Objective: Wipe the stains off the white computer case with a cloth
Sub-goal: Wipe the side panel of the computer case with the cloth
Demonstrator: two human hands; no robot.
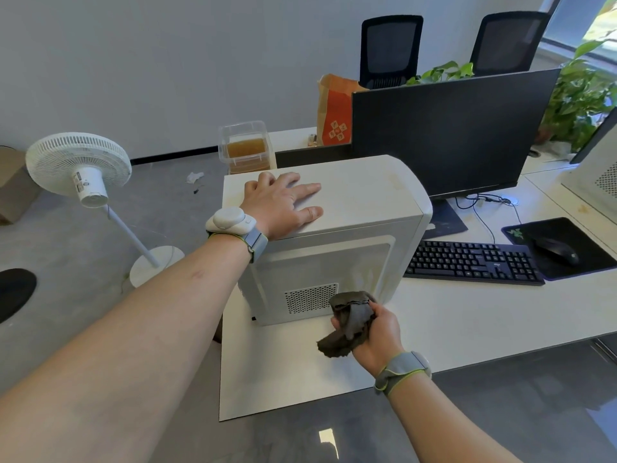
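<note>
The white computer case [360, 208] stands upright on the white desk [467, 315], its side panel with a vent grille facing me. My left hand [283, 203] lies flat on the case's top near its left end, fingers spread. My right hand [375, 329] grips a crumpled dark grey cloth [350, 319] low in front of the side panel, by the grille's right end. Faint yellowish smudges show on the top near the right edge and on the side panel above the cloth.
A black monitor [450, 135] stands behind the case. To the right lie a black keyboard [474, 262] and a mouse [556, 250] on a pad. A white standing fan [80, 168] is on the floor at left. A clear box [247, 145] sits behind the case.
</note>
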